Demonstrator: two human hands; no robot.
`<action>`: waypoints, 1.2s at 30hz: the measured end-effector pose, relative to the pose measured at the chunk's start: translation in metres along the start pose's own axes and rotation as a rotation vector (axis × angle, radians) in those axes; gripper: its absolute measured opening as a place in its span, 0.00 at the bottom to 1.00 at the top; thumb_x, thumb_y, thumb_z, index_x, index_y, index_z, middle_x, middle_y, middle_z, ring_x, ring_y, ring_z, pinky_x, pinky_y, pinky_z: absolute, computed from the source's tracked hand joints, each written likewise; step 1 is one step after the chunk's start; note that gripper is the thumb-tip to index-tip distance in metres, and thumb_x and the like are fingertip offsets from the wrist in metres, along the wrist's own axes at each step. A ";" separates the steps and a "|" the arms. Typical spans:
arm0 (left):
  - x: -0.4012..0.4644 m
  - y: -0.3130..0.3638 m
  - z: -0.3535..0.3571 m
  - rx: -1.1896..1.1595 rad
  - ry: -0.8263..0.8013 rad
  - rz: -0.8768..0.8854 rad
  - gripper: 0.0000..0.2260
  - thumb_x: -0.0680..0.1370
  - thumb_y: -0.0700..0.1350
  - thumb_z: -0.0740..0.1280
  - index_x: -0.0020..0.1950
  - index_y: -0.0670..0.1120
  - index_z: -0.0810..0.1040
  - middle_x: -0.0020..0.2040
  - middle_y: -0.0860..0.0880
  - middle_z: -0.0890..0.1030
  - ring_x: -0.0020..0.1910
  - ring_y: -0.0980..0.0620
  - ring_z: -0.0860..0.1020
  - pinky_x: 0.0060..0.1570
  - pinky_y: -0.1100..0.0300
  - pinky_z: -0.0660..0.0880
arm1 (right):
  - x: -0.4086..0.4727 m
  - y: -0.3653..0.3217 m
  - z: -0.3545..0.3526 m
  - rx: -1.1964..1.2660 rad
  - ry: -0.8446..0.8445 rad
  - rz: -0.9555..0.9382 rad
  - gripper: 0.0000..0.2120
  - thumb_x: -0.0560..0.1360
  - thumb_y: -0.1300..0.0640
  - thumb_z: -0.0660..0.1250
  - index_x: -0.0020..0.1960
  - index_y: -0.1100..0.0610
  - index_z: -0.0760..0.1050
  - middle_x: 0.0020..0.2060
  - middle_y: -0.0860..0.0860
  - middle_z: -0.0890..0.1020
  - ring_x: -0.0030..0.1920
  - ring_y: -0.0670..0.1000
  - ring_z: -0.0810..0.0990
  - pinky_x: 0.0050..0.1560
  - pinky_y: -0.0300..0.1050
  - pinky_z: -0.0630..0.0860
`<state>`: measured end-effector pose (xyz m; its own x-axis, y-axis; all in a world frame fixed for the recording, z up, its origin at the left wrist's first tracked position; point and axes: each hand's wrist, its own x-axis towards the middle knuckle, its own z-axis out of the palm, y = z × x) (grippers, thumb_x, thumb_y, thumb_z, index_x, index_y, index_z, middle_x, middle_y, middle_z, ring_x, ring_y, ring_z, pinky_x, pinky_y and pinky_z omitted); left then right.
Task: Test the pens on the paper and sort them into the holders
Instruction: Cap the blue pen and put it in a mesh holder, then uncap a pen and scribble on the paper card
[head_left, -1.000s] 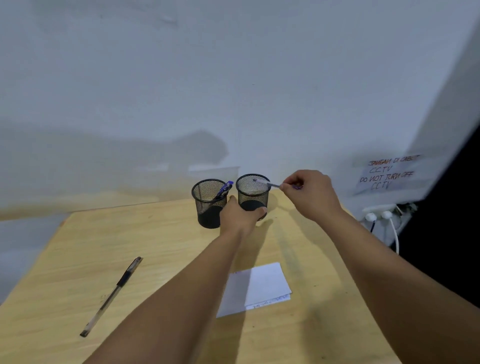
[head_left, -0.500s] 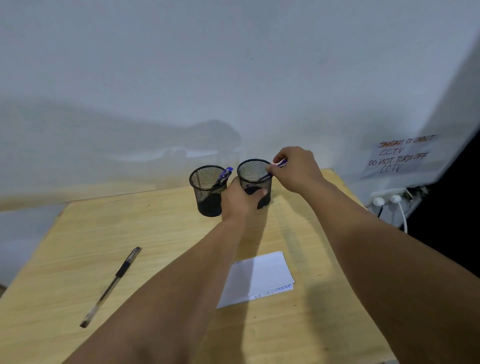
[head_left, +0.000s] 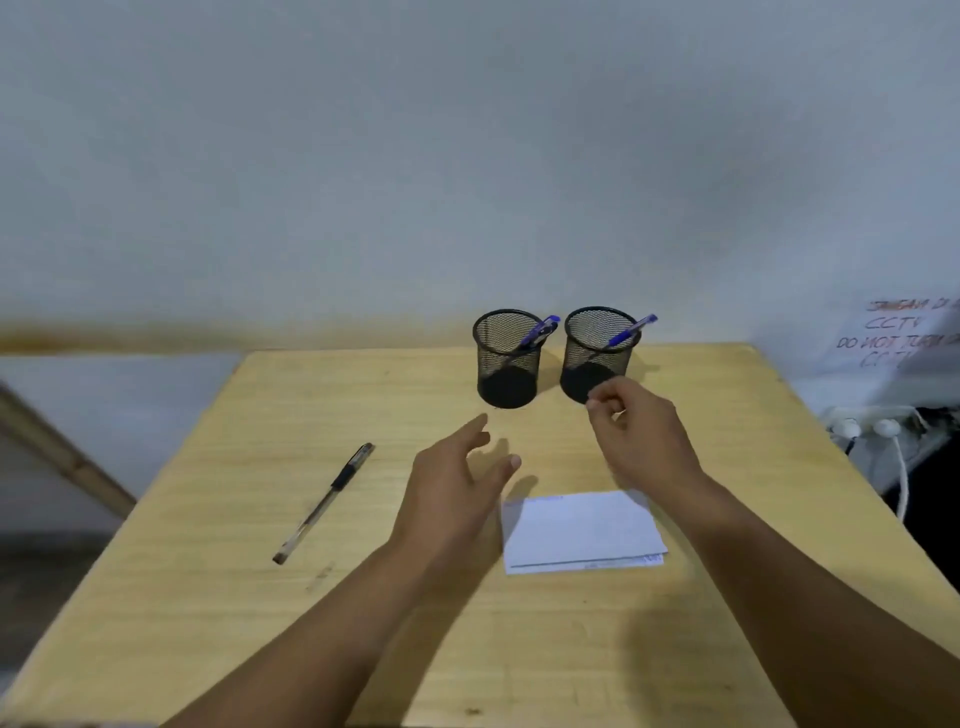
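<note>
Two black mesh holders stand at the table's far side. The left holder (head_left: 507, 358) has blue pens (head_left: 540, 330) leaning in it. In the right holder (head_left: 597, 353) leans one blue pen (head_left: 631, 331). A black pen (head_left: 324, 501) lies loose on the table to the left. A white paper (head_left: 582, 530) lies near the middle. My left hand (head_left: 457, 493) hovers open between the black pen and the paper, holding nothing. My right hand (head_left: 639, 436) is just in front of the right holder, fingers loosely curled and empty.
The wooden table (head_left: 208, 597) stands against a white wall. A power strip with white plugs and cables (head_left: 867, 428) sits off the table's right edge, below a handwritten notice (head_left: 898, 335). A wooden bar (head_left: 57, 452) slants at the far left.
My right hand dropped the blue pen into the right holder and drew back. My left hand released that holder and moved back toward me. The view tilted down.
</note>
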<state>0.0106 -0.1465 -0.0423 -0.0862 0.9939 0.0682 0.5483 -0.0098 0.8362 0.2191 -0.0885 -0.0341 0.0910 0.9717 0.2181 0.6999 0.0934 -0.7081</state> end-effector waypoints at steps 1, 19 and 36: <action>-0.005 -0.008 -0.013 0.053 0.036 0.013 0.26 0.75 0.56 0.71 0.71 0.54 0.71 0.61 0.56 0.80 0.60 0.58 0.75 0.58 0.60 0.72 | -0.003 -0.008 0.009 -0.009 -0.042 -0.026 0.05 0.78 0.52 0.64 0.51 0.50 0.78 0.43 0.47 0.82 0.38 0.44 0.77 0.36 0.41 0.70; -0.052 -0.089 -0.139 0.551 0.110 -0.184 0.08 0.77 0.48 0.66 0.46 0.50 0.85 0.42 0.51 0.84 0.39 0.52 0.79 0.40 0.55 0.79 | -0.036 -0.139 0.158 -0.333 -0.569 -0.384 0.18 0.79 0.54 0.64 0.68 0.45 0.73 0.55 0.51 0.75 0.59 0.56 0.75 0.54 0.52 0.76; -0.092 -0.019 -0.047 -0.355 0.041 -0.171 0.03 0.74 0.43 0.73 0.41 0.48 0.86 0.34 0.52 0.85 0.34 0.60 0.81 0.35 0.70 0.72 | -0.088 -0.098 0.057 0.794 -0.412 0.318 0.10 0.75 0.62 0.71 0.56 0.57 0.80 0.46 0.58 0.84 0.45 0.50 0.83 0.48 0.42 0.81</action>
<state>-0.0311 -0.2433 -0.0390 -0.1888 0.9793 -0.0724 0.2017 0.1108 0.9732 0.1019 -0.1705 -0.0226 -0.1684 0.9631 -0.2101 -0.0150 -0.2156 -0.9764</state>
